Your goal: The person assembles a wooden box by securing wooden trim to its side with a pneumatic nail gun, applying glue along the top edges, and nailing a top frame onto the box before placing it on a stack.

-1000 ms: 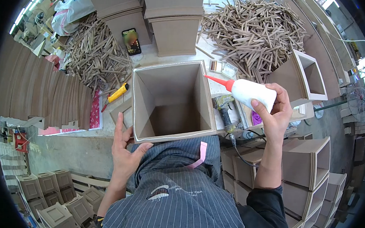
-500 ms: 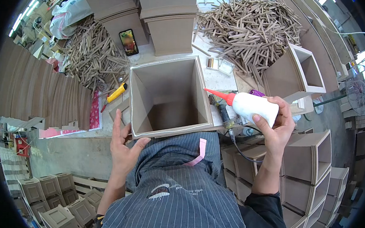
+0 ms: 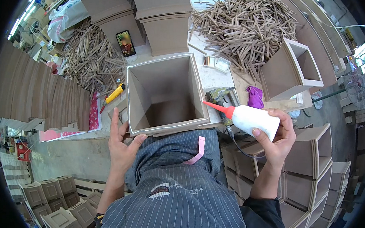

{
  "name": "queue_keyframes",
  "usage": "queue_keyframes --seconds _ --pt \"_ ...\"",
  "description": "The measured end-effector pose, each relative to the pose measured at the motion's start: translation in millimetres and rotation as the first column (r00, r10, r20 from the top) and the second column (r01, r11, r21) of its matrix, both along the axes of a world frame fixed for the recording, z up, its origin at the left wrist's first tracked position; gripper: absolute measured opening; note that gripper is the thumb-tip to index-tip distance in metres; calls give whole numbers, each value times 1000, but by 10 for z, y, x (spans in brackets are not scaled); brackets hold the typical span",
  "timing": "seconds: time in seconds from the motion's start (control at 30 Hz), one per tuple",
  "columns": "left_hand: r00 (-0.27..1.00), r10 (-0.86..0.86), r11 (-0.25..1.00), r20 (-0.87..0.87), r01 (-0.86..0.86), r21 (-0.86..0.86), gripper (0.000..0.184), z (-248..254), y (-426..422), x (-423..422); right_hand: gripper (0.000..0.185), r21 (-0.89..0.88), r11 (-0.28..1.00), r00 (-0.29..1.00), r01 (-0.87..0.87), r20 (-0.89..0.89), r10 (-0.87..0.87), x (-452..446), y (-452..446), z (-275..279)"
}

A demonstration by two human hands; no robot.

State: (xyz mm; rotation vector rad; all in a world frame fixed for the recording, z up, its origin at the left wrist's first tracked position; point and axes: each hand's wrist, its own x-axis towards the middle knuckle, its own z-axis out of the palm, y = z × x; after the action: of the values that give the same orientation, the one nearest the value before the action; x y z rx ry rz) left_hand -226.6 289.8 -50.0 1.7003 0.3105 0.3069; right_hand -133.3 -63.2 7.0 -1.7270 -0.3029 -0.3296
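A square brown board box (image 3: pixel 165 127) lies in front of me with its open side up, a white line of glue along much of its rim. My right hand (image 3: pixel 279 138) grips a white glue bottle (image 3: pixel 255 119) with a red nozzle, tilted so the tip meets the right rim. At the box's near left corner is my left hand (image 3: pixel 124 146), its fingers and thumb spread either side of the corner. The thumb seems to touch the front wall; the other fingers' contact is partly hidden.
Loose wooden strips (image 3: pixel 246 30) are heaped at the back. A nail gun (image 3: pixel 225 100) and purple cloth (image 3: pixel 255 96) lie right of the box. A yellow utility knife (image 3: pixel 115 94) and phone (image 3: pixel 126 43) lie left. Stacked boxes (image 3: pixel 305 184) stand low at the right.
The bottle tip has moved along the right rim toward me, and the glue line there is longer. The box has shifted slightly left in view. My left hand stays at the corner.
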Motion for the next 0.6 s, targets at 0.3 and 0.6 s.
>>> queue_keyframes --seconds 0.3,0.6 --pt "1000 4 1000 8 -4 16 100 -23 10 -4 47 -53 999 999 -6 34 8 -154 -90 31" --pt "1000 17 1000 3 -17 16 100 -10 -9 0 49 -100 995 999 2 49 3 -275 -170 82"
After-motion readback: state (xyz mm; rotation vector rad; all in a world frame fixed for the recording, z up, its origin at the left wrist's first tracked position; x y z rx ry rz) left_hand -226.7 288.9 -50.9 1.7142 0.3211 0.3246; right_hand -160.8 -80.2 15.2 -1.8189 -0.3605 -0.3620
